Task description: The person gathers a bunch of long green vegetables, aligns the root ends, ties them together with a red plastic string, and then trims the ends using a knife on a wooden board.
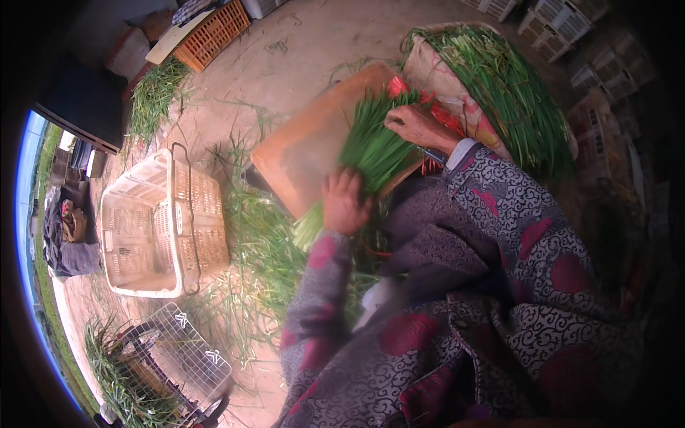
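Note:
A bundle of long green leaves that look like garlic chives (378, 139) lies across a tilted orange-brown board (300, 128), its pale stem ends toward me. My left hand (345, 202) is slightly blurred and presses round the bundle near the stems. Over its leafy far end is my right hand (422, 125), with fingers curled and pinched together; what they hold, if anything, is too small to make out. Red ties (446, 118) hang beside and under that wrist, and another red piece (397, 86) shows at the leaf tips.
A large lined basket heaped with more green leaves (499, 78) stands at the far right. To my left are a pale plastic crate (203, 221) and a wire rack (187, 357). Loose leaves (250, 235) litter the floor; an orange crate (214, 36) stands behind.

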Available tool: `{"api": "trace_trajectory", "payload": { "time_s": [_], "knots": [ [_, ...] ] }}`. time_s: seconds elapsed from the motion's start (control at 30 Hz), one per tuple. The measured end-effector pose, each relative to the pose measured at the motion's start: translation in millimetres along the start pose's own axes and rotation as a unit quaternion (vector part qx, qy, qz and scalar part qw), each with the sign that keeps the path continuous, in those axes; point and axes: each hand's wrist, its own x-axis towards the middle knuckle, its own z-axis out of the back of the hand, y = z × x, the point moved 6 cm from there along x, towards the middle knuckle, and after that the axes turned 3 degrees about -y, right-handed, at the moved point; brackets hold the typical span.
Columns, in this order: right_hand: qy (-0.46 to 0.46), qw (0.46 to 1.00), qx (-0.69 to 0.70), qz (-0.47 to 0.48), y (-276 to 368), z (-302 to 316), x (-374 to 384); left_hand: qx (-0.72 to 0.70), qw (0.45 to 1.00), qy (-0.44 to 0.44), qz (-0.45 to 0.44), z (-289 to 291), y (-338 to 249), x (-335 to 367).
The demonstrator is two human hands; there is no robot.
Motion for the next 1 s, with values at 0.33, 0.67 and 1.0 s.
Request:
{"api": "trace_trajectory", "payload": {
  "time_s": [0.33, 0.67, 1.0],
  "knots": [
    [0.071, 0.975, -0.163, 0.129, -8.7, -39.4, 14.2, -0.016, 1.000, -0.002, -0.004, 1.1, -1.4, -0.7],
    [0.130, 0.950, -0.233, 0.161, -2.4, -45.4, 20.0, -0.030, 0.999, -0.032, -0.004, 2.8, -0.1, -5.1],
    [0.077, 0.940, -0.236, 0.233, 44.5, -22.7, 23.3, 0.015, 0.997, -0.075, -0.009, 1.4, -14.2, -11.1]
  ]
}}
